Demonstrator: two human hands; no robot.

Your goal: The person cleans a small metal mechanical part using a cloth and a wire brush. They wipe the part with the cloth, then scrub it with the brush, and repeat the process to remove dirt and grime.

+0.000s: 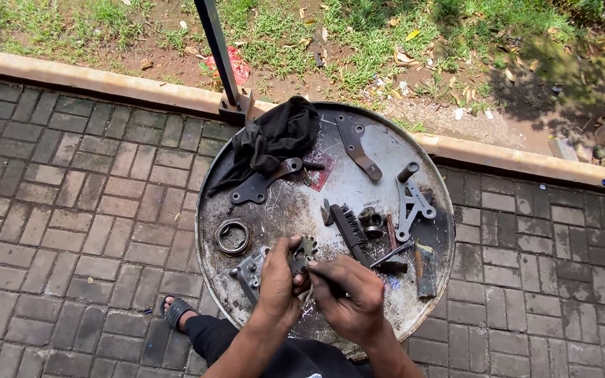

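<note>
On a round, grimy metal drum top (358,178) lie several dirty machine parts. My left hand (278,280) grips a small toothed sprocket (304,252) at the near edge. My right hand (350,294) is closed around a thin dark tool whose tip meets the sprocket. Beside my left hand sits a grey metal housing (248,269). A black wire brush (350,231) lies just beyond my right hand.
A black rag (274,136) lies at the far left of the drum, with flat metal brackets (355,147), a ring (233,236) and a silver bracket (411,206). A dark post (218,49) rises behind. Brick paving, a kerb and grass surround. My sandalled foot (176,311) shows low left.
</note>
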